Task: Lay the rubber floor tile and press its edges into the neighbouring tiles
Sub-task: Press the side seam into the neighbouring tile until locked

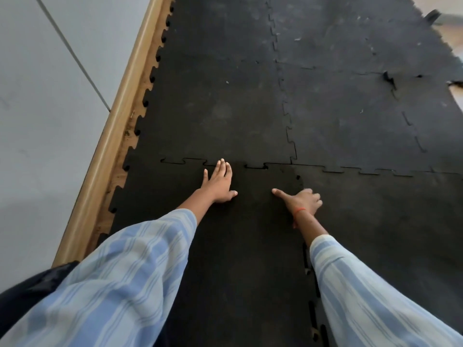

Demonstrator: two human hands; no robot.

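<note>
A black rubber floor tile [240,246] with jigsaw edges lies flat in front of me, between other black tiles. My left hand [219,182] rests palm down on it, fingers spread, fingertips at the far toothed seam [255,167] with the tile beyond [215,108]. My right hand [302,200] rests on the tile's right edge near the far corner, thumb stretched left, fingers bent down over the seam with the right-hand tile [388,221]. Lower along that right seam [307,261], gaps show between the teeth. Neither hand holds anything.
A wooden skirting strip [110,151] and a grey wall [45,108] run along the left of the tiles, with a strip of bare floor showing between the teeth. More black tiles [350,46] stretch ahead and right. Bare floor [456,96] shows at the far right.
</note>
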